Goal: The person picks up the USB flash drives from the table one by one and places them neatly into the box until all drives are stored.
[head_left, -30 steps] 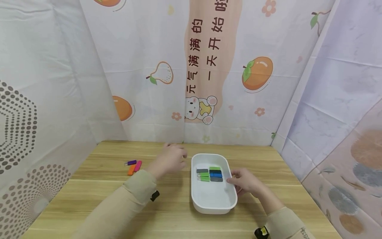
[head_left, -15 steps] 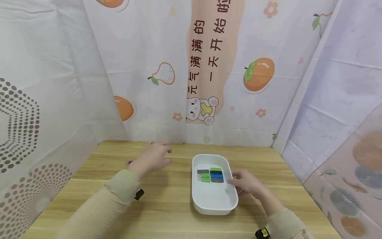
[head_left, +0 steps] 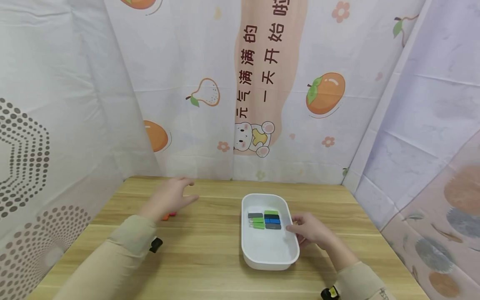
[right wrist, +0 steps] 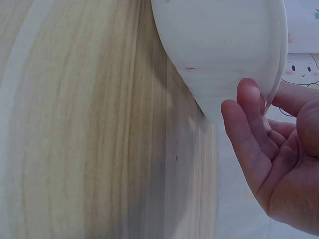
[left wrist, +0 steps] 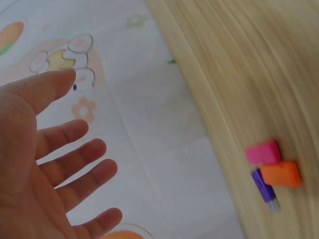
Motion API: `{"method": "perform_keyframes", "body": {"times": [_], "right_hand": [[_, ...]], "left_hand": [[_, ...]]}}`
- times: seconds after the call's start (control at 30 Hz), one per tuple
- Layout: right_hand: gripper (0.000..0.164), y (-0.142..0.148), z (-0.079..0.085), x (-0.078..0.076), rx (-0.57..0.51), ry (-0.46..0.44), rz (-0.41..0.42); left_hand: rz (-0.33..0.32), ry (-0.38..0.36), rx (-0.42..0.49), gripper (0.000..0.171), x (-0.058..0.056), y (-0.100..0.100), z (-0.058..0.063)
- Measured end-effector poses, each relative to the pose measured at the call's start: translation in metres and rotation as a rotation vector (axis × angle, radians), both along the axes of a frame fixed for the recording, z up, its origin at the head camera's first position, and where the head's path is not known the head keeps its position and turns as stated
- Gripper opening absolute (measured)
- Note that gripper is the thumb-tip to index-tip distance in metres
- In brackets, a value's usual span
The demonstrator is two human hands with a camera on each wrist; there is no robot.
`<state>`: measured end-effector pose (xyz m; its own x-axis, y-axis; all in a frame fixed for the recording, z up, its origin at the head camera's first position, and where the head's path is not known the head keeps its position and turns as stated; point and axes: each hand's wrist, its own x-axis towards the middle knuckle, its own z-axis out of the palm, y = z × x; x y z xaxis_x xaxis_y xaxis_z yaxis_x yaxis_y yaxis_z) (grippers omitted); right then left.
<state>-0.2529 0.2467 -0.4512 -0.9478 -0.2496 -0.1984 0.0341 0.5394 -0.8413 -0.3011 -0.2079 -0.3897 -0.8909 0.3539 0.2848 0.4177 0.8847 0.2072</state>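
Note:
My left hand [head_left: 168, 199] is held over the table's left side, fingers spread and holding nothing. Near it lie three USB flash drives, mostly hidden behind that hand in the head view. The left wrist view shows them grouped on the wood: a pink drive [left wrist: 264, 153], an orange drive [left wrist: 281, 174] and a purple drive [left wrist: 263, 185] with its metal plug bare. My right hand [head_left: 309, 230] grips the right wall of a white plastic bin [head_left: 268, 250], thumb over the rim and fingers outside. Inside the bin, green drives [head_left: 258, 225], blue, black and grey ones lie in two columns.
The wooden table [head_left: 210, 250] ends at a printed curtain [head_left: 180, 125] along the back. More curtains close in the left and right sides. The front part of the bin's floor is bare.
My left hand has moved left, away from the bin and over towards the loose flash drives, its fingers opening wider. My right hand and the bin stay in place.

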Motion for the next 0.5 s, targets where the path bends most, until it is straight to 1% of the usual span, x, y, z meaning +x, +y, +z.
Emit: {"method": "perform_keyframes", "body": {"times": [0.2,0.37,0.5], "right_hand": [[0.039,-0.001,0.000,0.001,-0.006,-0.010,0.000],[0.039,-0.001,0.001,0.000,-0.007,-0.017,-0.002],[0.040,-0.002,0.001,0.001,0.000,-0.013,-0.006]], "left_hand": [[0.075,-0.046,0.039,0.059,-0.003,-0.020,-0.007],[0.147,-0.054,0.067,0.067,-0.005,-0.036,-0.015],[0.172,-0.081,0.093,0.077,-0.004,-0.047,-0.019]]}}
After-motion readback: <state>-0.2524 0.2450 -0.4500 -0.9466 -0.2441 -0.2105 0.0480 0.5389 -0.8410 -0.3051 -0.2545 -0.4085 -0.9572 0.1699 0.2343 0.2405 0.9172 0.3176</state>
